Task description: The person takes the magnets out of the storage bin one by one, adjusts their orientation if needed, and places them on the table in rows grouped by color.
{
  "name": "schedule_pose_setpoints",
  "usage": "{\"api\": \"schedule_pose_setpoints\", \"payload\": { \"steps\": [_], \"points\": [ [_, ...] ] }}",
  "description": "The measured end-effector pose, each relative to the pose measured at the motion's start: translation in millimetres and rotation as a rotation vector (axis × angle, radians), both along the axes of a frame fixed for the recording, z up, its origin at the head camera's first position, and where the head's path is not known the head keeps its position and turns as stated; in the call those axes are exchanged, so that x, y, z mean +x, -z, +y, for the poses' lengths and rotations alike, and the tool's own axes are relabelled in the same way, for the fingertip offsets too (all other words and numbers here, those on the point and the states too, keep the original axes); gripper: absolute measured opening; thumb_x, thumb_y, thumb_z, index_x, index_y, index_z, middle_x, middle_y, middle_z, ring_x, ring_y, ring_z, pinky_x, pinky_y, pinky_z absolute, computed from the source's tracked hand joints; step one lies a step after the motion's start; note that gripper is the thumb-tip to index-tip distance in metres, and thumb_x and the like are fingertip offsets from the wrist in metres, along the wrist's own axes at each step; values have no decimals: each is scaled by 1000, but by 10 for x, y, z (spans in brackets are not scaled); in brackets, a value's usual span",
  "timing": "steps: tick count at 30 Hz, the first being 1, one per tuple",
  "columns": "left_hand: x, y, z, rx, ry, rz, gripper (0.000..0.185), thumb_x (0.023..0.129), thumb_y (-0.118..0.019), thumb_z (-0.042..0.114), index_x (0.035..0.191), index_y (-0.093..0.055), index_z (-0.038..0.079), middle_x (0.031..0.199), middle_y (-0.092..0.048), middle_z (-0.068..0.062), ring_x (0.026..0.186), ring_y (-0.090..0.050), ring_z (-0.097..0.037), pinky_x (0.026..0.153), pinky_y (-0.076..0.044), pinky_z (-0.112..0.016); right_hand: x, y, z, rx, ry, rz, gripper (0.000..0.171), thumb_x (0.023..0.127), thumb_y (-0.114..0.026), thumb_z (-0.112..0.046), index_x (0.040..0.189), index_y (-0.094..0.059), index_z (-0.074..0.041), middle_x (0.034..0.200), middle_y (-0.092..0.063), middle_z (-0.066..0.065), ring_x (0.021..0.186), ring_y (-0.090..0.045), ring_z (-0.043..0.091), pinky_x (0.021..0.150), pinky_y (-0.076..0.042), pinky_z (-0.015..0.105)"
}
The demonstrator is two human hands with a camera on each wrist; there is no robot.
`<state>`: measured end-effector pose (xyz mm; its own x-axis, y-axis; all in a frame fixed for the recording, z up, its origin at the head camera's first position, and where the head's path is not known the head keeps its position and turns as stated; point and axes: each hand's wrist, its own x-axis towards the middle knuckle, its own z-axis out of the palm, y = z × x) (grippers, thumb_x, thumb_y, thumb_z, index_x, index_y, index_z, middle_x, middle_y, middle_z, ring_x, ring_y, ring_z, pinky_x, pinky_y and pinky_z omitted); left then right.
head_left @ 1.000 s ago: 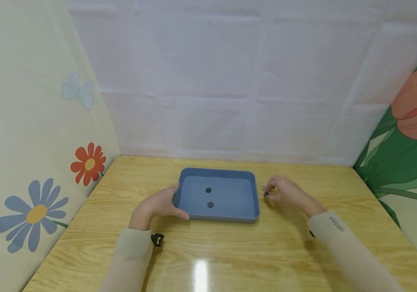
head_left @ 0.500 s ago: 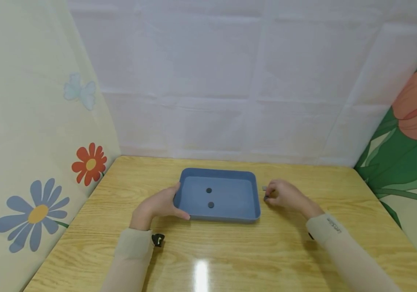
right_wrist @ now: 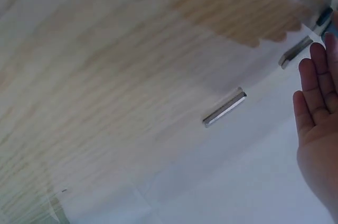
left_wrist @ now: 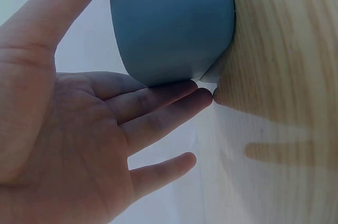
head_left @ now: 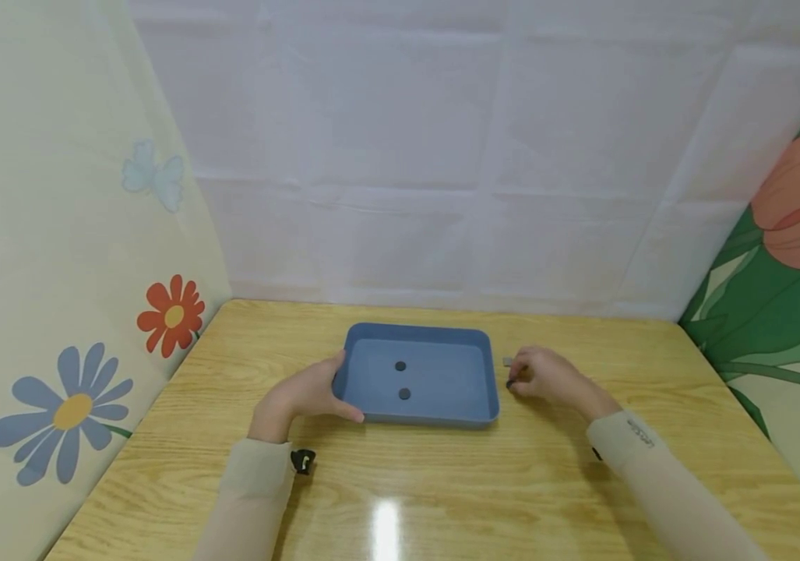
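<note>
My left hand (head_left: pixel 301 389) rests at the left end of a blue rectangular tray (head_left: pixel 417 419), thumb along its near side. In the left wrist view its fingers lie nearly straight against the tray's outer wall (left_wrist: pixel 174 28). Two small dark discs (head_left: pixel 400 365) lie apart on the tray floor. Just right of the tray, my right hand (head_left: pixel 547 375) pinches a small dark round piece (head_left: pixel 509 384) between thumb and fingertips, close to the table. The right wrist view mostly cuts off this pinch.
A small grey flat piece (head_left: pixel 507 361) lies behind the right fingertips. Two silvery bar-like pieces (right_wrist: pixel 224 108) show on the wooden table (head_left: pixel 442 491) in the right wrist view. A white cloth (head_left: pixel 400 156) hangs behind the table, with flowered cloths at both sides.
My right hand, with the dark round piece, has shifted slightly toward the table's near edge. The left hand, tray and two discs stay in place.
</note>
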<state>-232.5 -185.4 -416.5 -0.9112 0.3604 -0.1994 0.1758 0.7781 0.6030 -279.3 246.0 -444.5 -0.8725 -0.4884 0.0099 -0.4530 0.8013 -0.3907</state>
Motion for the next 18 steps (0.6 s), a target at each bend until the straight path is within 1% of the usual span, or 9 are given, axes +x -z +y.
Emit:
{"api": "schedule_pose_setpoints", "payload": {
  "steps": [4, 6, 9, 12, 18],
  "points": [
    [0, 2, -2, 1, -4, -4, 138, 70, -94, 49, 162, -9, -9, 169, -22, -27, 155, -31, -44, 125, -33, -58, -9, -83, 5, -23, 48, -10, 7, 90, -79, -18, 94, -75, -13, 100, -73, 2, 99, -69, 24, 89, -59, 46],
    [-3, 3, -4, 2, -2, -3, 138, 70, -94, 49, 161, -9, -9, 169, -22, -28, 155, -30, -45, 125, -32, -59, -14, -128, -4, -26, 49, 11, 7, 91, -78, -17, 94, -75, -12, 101, -74, 4, 100, -69, 27, 89, -59, 47],
    [-6, 0, -6, 2, -2, -2, 138, 70, -94, 49, 162, -9, -9, 169, -21, -27, 155, -29, -45, 125, -32, -59, -21, -178, -27, -28, 51, 36, 8, 90, -78, -18, 94, -74, -12, 100, -73, 4, 98, -69, 28, 88, -59, 48],
    [-13, 4, -8, 0, -3, 0, 138, 70, -94, 49, 162, -9, -9, 169, -21, -27, 155, -30, -45, 125, -32, -59, -24, -215, -56, -28, 55, 25, 9, 91, -78, -20, 95, -74, -13, 102, -73, 3, 99, -69, 26, 89, -59, 47],
    [-18, 11, -6, -2, -2, -6, 138, 70, -94, 50, 162, -10, -9, 169, -22, -27, 155, -31, -44, 125, -33, -59, -31, -274, -160, -32, 32, 16, 14, 94, -75, -20, 105, -74, -11, 108, -73, 6, 107, -68, 30, 92, -58, 48]
  ]
}}
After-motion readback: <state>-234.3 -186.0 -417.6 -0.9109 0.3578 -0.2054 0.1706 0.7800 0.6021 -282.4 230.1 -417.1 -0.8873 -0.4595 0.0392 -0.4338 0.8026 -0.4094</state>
